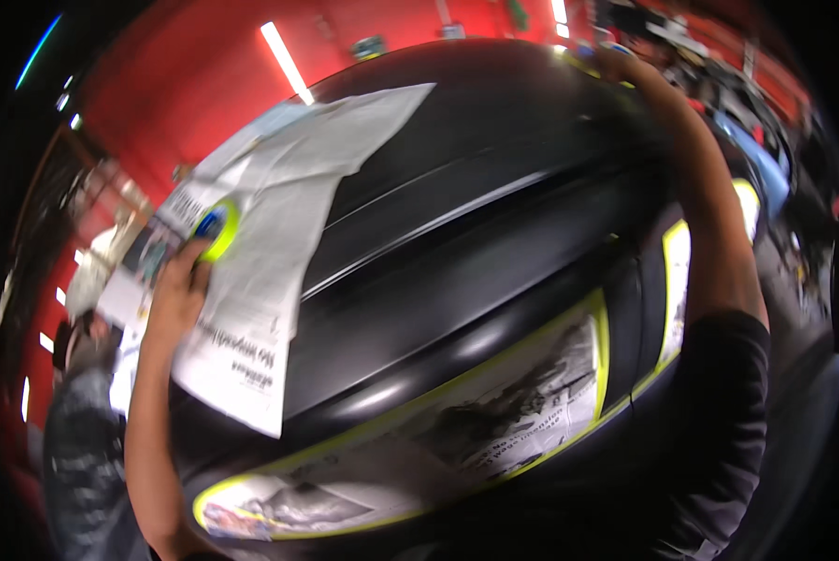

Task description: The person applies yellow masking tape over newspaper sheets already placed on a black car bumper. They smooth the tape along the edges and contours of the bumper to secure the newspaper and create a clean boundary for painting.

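My left hand (pixel 181 285) is closed on a roll of yellow-green masking tape (pixel 230 234) with a blue inside, held over the newspaper sheets (pixel 279 206). These sheets lie across the left part of a glossy black car roof (pixel 457 140), and one corner hangs toward me. Far off to the right, my right hand (pixel 613 64) reaches over the roof's far edge. Its fingers look curled, with bits of yellow-green and blue showing around them, but blur hides what they hold.
Newspaper edged in yellow tape covers the near side window (pixel 419 449) and another window (pixel 677 285) at right. A person in a dark jacket (pixel 87 458) stands at left. Red walls (pixel 186 84) rise behind the car, and assorted clutter (pixel 709 75) fills the far right.
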Available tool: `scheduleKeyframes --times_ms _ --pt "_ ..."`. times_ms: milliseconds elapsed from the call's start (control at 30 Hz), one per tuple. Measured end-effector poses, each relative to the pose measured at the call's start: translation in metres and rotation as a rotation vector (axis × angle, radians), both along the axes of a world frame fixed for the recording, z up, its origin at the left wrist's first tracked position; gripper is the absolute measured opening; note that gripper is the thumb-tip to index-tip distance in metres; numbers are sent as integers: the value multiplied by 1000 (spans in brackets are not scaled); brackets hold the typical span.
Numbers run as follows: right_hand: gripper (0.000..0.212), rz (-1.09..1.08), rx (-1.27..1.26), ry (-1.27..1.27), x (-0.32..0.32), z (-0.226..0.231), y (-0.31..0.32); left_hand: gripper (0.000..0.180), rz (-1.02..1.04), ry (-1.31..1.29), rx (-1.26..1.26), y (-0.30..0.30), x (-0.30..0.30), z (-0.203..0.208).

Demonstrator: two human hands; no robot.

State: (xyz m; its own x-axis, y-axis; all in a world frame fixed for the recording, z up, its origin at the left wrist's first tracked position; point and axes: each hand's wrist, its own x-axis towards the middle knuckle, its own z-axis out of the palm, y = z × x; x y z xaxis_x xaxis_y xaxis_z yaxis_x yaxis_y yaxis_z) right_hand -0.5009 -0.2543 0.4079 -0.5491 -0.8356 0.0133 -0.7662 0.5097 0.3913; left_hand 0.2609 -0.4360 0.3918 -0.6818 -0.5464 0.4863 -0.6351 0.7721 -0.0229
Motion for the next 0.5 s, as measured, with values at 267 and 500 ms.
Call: scheduleKeyframes --times_ms 267,500 --pt "49 332 -536 -45 140 21 -22 35 -38 -35 -58 -70 34 -9" --pt "47 833 -949 -525 337 52 6 42 -107 -77 -200 15 -16 3"
